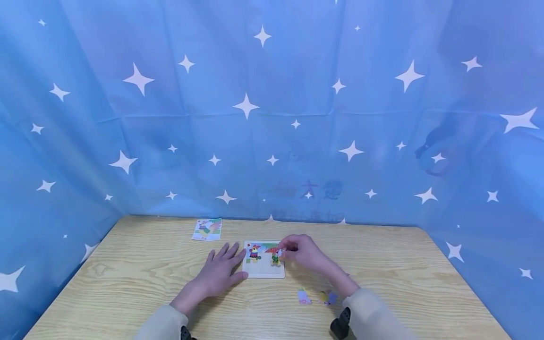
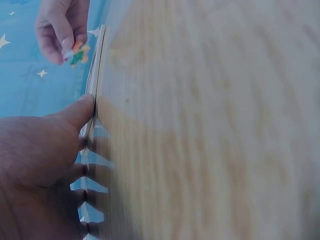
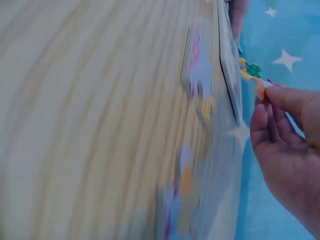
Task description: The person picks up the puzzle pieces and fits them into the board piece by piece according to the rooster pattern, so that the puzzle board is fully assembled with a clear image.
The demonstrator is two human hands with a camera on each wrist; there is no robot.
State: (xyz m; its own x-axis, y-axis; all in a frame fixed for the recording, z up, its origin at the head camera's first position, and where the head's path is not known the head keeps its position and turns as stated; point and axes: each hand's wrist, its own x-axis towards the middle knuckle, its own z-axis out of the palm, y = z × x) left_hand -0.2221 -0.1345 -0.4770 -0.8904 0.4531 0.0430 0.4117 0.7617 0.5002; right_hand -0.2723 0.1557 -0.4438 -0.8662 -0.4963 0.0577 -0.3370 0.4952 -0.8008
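Curtained booth: blue star-print cloth behind and beside wooden table.

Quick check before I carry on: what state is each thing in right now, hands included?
Puzzle tray: partly filled, lower part bare
Held piece: pinched, raised off the tray
Left hand: spread, at the tray's left edge
Right hand: pinching the held piece
Loose pieces: on the table, outside the tray
Picture card: lying flat, face up

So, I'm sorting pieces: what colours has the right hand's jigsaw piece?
The jigsaw piece shows orange, yellow and green, best in the right-wrist view.
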